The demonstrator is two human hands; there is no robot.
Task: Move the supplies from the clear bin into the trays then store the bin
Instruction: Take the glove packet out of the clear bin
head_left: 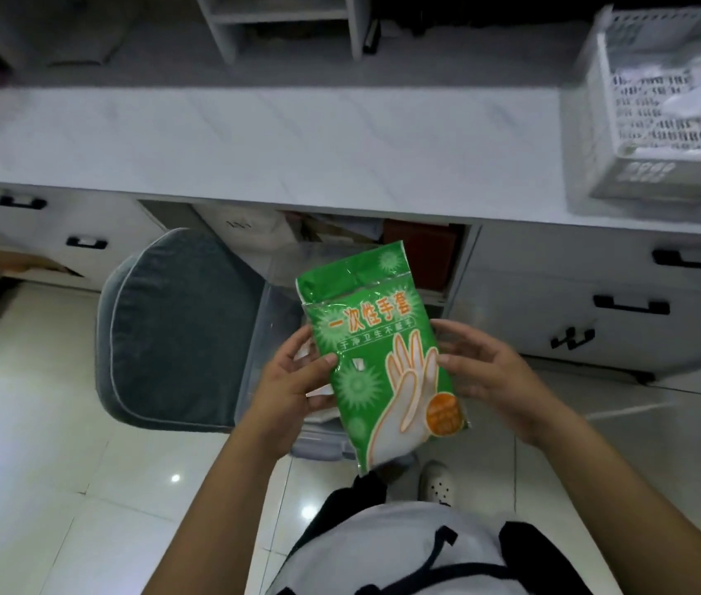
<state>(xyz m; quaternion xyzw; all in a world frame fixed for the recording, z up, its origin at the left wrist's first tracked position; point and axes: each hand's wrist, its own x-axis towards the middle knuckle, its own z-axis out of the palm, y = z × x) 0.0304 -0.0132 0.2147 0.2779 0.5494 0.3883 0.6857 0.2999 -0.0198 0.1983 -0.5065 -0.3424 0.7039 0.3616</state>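
Both hands pinch a green glove packet (376,358) above the clear bin (284,302): left hand (292,380) thumb on front, right hand (490,380) likewise.

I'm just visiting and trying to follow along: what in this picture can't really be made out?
Head view only:
- Clear bin: its contents are hidden behind the green glove packet and the left hand.
- White trays on the counter: blurred and cut off by the right edge; contents unreadable.
- Right hand: its fingertips sit behind the packet.
- Space under the counter: dark, items indistinct.
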